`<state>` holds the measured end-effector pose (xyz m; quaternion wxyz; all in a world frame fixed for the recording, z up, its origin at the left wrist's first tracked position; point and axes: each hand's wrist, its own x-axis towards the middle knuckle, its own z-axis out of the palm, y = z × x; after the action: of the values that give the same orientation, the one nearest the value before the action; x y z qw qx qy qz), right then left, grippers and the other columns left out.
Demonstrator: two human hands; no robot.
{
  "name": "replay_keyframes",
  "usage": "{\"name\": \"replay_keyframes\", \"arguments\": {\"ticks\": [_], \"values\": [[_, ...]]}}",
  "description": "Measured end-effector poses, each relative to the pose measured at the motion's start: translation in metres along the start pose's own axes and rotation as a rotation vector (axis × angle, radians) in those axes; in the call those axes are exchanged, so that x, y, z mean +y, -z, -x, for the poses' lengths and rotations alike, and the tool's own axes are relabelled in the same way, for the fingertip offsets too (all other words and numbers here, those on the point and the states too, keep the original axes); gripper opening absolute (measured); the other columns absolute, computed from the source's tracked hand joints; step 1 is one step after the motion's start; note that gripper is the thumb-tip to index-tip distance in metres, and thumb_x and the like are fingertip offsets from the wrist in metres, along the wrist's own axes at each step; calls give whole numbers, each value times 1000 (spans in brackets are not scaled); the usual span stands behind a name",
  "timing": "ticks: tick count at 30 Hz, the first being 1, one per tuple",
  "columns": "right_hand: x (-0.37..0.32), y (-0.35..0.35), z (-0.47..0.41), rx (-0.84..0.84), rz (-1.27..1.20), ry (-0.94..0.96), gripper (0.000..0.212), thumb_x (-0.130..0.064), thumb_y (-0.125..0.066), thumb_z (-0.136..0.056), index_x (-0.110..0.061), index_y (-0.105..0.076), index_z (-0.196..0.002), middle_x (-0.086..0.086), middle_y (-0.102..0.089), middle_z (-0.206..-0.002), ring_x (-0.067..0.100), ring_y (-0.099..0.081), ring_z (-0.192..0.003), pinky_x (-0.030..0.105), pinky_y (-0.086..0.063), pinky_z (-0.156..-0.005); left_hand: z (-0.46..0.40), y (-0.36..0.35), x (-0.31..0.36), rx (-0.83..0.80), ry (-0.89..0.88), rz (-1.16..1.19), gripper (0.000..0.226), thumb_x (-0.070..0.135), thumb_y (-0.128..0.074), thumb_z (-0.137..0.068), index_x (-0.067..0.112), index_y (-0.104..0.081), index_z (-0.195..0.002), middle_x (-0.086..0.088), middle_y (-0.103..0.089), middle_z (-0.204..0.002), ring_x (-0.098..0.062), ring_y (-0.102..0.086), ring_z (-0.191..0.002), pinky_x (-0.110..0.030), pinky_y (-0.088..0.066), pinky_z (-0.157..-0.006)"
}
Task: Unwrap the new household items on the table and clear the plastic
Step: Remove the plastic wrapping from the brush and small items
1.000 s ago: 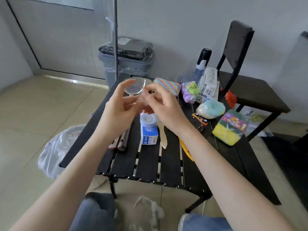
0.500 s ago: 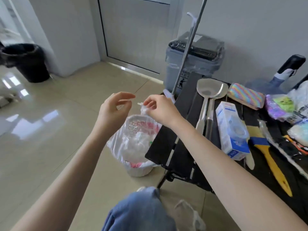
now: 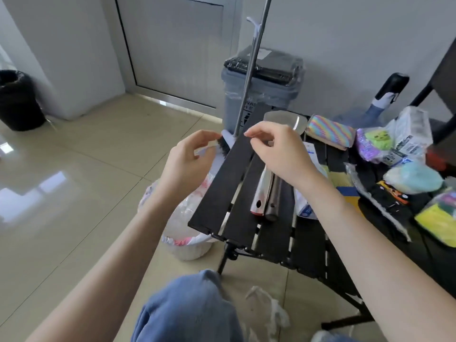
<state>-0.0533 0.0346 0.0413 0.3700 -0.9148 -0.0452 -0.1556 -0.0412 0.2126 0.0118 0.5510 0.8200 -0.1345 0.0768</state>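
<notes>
Both hands had swung back from over the bag toward the worktop, and the scrap of plastic the right hand pinched half a second ago was gone from its fingers. Left hand (image 3: 190, 161) hung over the worktop's (image 3: 222, 193) near-left edge, fingers loosely curled, holding nothing that showed. Right hand (image 3: 278, 151) hovered above the slats, thumb and forefinger drawn close together; whether anything was caught between them could not be told. Below the left hand, on the floor beside the worktop, stood the bag (image 3: 182, 225), clear plastic heaped inside it. More plastic (image 3: 266, 307) lay crumpled on the floor by the person's knee. On the worktop, two ladles (image 3: 267, 193) lay side by side, handles toward the person, under the right wrist. Farther right sat the wrapped goods: a rainbow sponge (image 3: 330, 130), a purple pack (image 3: 370, 144), a pale blue bundle (image 3: 414, 178) and a yellow pack (image 3: 436, 220). A mop pole (image 3: 249, 75) rose behind the worktop, in front of a grey bin (image 3: 261, 87).
</notes>
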Motion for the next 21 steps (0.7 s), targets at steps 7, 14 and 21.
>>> {"name": "replay_keyframes", "arguments": {"ticks": [7,14,21], "values": [[67,111,78,224,72,-209,25,-6,-54,-92,-19,-67,-109,-13,-63,-100,-1,-57,-95,2,-40,-80,22,-107,56,-201,-159,-7,33,15,-53,-93,27,-58,-124,13,-60,-123,-4,-53,-114,-21,-43,-95],[150,136,147,240,271,-496,28,-7,-58,-90,-10,-65,-117,5,-65,-115,18,-62,-99,21,-42,-77,52,-201,85,-462,-234,8,33,13,-53,-94,18,-52,-127,1,-54,-125,-14,-53,-107,-15,-38,-86],[172,124,150,252,409,-504,34,-14,-62,-91,-8,-60,-124,6,-60,-112,15,-55,-95,22,-41,-80,49,-237,82,-531,-216,-22,32,14,-52,-94,21,-52,-125,4,-49,-130,-7,-44,-123,-28,-41,-104]]}}
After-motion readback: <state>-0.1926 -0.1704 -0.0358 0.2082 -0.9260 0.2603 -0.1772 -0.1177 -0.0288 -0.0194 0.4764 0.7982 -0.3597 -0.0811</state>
